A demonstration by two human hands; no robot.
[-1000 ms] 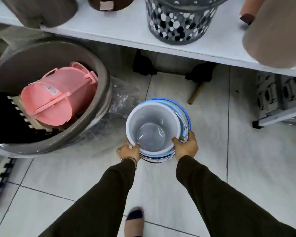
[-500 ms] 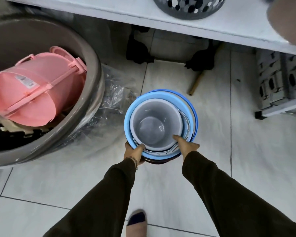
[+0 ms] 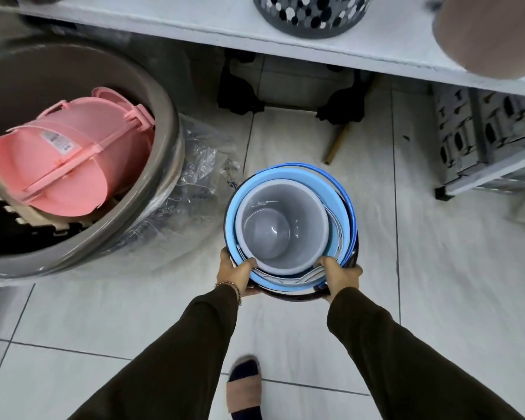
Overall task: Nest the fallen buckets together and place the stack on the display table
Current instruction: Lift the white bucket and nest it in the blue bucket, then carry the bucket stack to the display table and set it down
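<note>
A stack of nested buckets [image 3: 291,228] stands upright over the tiled floor, mouth towards me. A grey bucket [image 3: 282,231] sits innermost, inside light blue ones [image 3: 334,195], with a dark outer rim at the bottom edge. My left hand [image 3: 237,275] grips the near left rim, thumb inside. On the near right rim my right hand [image 3: 338,275] holds on the same way. The white display table [image 3: 194,22] runs across the top of the view, beyond the stack.
A large grey tub [image 3: 164,165] at left holds a pink bucket [image 3: 70,156] on its side, with clear plastic wrap [image 3: 200,165] beside it. A spotted grey basket [image 3: 309,13] and a tan container [image 3: 491,34] stand on the table. Grey crates [image 3: 485,140] sit at right. My foot [image 3: 244,386] is below.
The grey bucket has sunk into the blue ones, and the whole stack has come closer to me. Both hands have shifted to the outer rims.
</note>
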